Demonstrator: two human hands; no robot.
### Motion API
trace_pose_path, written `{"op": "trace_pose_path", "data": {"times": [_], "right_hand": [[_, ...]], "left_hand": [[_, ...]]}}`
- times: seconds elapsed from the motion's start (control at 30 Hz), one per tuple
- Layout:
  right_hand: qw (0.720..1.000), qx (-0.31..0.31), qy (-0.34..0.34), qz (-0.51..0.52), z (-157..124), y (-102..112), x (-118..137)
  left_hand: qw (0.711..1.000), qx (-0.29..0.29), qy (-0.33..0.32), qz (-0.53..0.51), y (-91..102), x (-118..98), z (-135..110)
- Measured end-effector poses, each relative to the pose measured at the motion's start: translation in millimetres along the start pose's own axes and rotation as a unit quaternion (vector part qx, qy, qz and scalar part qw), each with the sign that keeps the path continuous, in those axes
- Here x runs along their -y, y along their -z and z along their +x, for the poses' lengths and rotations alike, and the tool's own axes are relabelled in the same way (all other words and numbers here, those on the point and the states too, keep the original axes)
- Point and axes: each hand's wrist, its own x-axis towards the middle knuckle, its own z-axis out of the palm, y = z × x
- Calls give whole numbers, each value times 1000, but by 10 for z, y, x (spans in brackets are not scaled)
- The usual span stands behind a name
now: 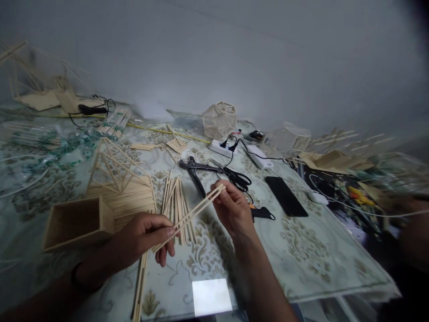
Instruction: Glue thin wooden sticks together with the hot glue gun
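Note:
A pair of thin wooden sticks point(192, 215) slants between my hands above the table. My left hand point(147, 237) pinches the lower end, and the fingers of my right hand point(233, 208) close on the upper end. Below and behind them lies a loose bundle of wooden sticks point(174, 201) on the patterned cloth. Left of the bundle is a flat panel of sticks point(122, 201) with a triangular stick frame point(117, 165) on it. An open wooden box point(78, 222) stands beside my left wrist. More sticks point(140, 286) lie near the front edge.
Pliers point(194, 172), black scissors point(236, 177), a black-handled tool point(263, 213) and a phone point(286, 196) lie beyond my right hand. Power strips point(223, 147) with cables and a faceted stick model point(219, 120) stand near the wall. A person's blurred arm point(412, 232) is at far right.

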Motion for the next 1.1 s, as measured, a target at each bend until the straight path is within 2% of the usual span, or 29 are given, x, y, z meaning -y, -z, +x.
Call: {"op": "trace_pose_path", "data": {"times": [0.2,0.33,0.4,0.47,0.6,0.87,1.1], "right_hand": [[999,28,-25,11,-63,-72,-48],[988,117,-101,14,-202,-277,-134],[976,172,-132,21,-258,-387,-153],[970,200,-135,21,-286,-466,-151],[974,197,-111,-9,-284,-514,-127],[978,177,-101,-49,-295,-492,-150],[975,207,-78,-31,-278,-508,-102]], "left_hand": [[998,14,-24,56,-11,-67,-10],[997,-38,-51,53,-15,-46,16],[997,-65,-42,19,-11,-23,25],[996,-77,-21,-26,-9,-6,29],[993,-83,7,-84,-25,-13,26],[991,-81,12,-104,-55,-69,1],[990,-61,30,-125,-65,-75,-13]]}}
